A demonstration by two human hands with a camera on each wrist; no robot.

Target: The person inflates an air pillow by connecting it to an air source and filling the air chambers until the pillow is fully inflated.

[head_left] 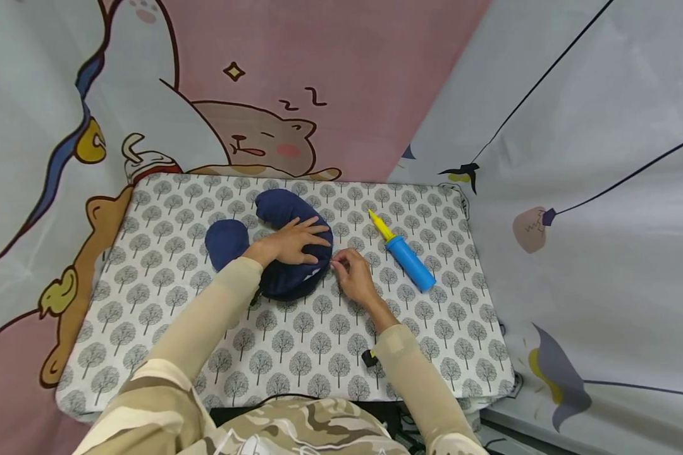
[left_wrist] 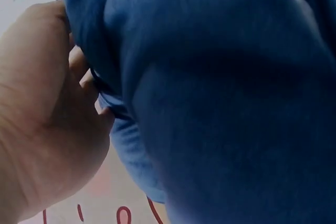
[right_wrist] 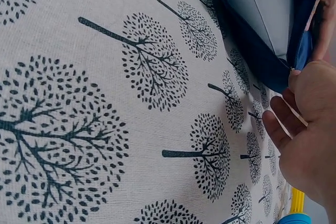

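Both arms are covered down to the wrists by close-fitting, plain beige long sleeves (head_left: 205, 322) of smooth, stretchy-looking fabric, with the bare left hand (head_left: 296, 240) and bare right hand (head_left: 355, 278) showing beyond the cuffs. Over these sits a loose camouflage-patterned top (head_left: 273, 430) in tan, cream and brown patches, covering the shoulders and chest at the bottom of the head view. A small black device with a yellow mark (head_left: 369, 358) sits strapped just under the right forearm, near the sleeve's wrist end.
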